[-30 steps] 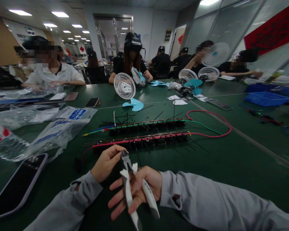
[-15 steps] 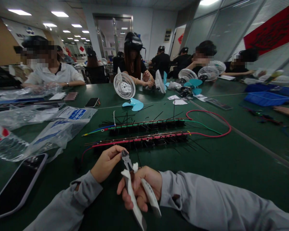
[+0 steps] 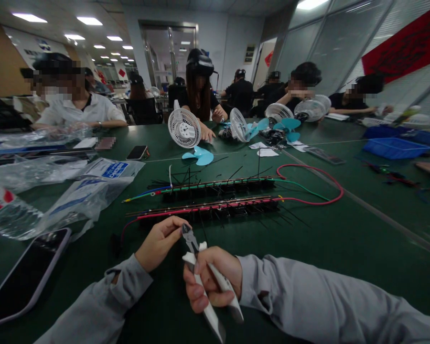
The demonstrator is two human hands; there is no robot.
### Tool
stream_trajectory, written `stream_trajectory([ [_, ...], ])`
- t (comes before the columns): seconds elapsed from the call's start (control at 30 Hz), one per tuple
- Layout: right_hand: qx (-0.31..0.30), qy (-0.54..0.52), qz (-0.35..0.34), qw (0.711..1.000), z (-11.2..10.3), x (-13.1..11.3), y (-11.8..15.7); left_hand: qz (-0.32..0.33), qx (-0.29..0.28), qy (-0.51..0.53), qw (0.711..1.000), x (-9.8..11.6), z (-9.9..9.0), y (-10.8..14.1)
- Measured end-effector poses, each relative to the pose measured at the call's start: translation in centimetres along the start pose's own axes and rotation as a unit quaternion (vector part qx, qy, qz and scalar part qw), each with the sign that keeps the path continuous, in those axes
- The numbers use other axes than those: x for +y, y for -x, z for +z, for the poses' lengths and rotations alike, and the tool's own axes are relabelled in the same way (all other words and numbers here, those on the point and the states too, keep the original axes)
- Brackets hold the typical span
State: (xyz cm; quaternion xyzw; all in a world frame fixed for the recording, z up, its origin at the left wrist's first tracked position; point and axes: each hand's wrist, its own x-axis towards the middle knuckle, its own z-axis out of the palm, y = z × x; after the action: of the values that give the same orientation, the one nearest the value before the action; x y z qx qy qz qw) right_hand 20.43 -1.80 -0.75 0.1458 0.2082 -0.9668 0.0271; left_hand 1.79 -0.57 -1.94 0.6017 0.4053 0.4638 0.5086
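My right hand (image 3: 215, 279) is wrapped around the white handles of diagonal cutters (image 3: 190, 239). Their dark jaws point up and away, right at the fingertips of my left hand (image 3: 159, 243). The left thumb and forefinger are pinched together; whatever is between them is too small to make out. Just beyond both hands lies the nearer wire bundle (image 3: 208, 206), with red wire and many black cable ties, their tails sticking out. A second bundle (image 3: 218, 182) with green wire and similar ties runs parallel behind it. One white tie stands up at its left end.
A phone (image 3: 25, 277) and clear plastic bags (image 3: 82, 200) lie to the left. A red cable (image 3: 343, 191) loops at the right. Across the green table are fan parts, a blue fan blade (image 3: 200, 155), blue trays (image 3: 396, 147) and several seated people.
My right fingers have closed further and the cutters' handles have come closer together, shifting slightly right. My left hand stays put. Across the table, a person's hand and a fan have moved.
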Motion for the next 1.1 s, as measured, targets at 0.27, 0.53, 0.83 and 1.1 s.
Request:
stream_trajectory([
  [0.27,0.011,0.006,0.002,1.000,0.1,-0.1,0.0,0.000,0.008,-0.010,1.000,0.2,0.1,0.0],
  [0.53,-0.003,0.007,0.011,1.000,0.1,0.0,0.1,0.006,0.003,-0.010,1.000,0.0,0.1,-0.1],
  [0.83,-0.068,0.044,-0.025,0.996,-1.7,0.5,-0.8,-0.005,0.014,-0.006,1.000,-0.2,0.1,-0.1],
  [1.1,-0.019,0.037,-0.043,0.998,-0.4,0.5,-0.5,-0.014,0.024,0.006,1.000,-0.7,-0.1,-0.2],
])
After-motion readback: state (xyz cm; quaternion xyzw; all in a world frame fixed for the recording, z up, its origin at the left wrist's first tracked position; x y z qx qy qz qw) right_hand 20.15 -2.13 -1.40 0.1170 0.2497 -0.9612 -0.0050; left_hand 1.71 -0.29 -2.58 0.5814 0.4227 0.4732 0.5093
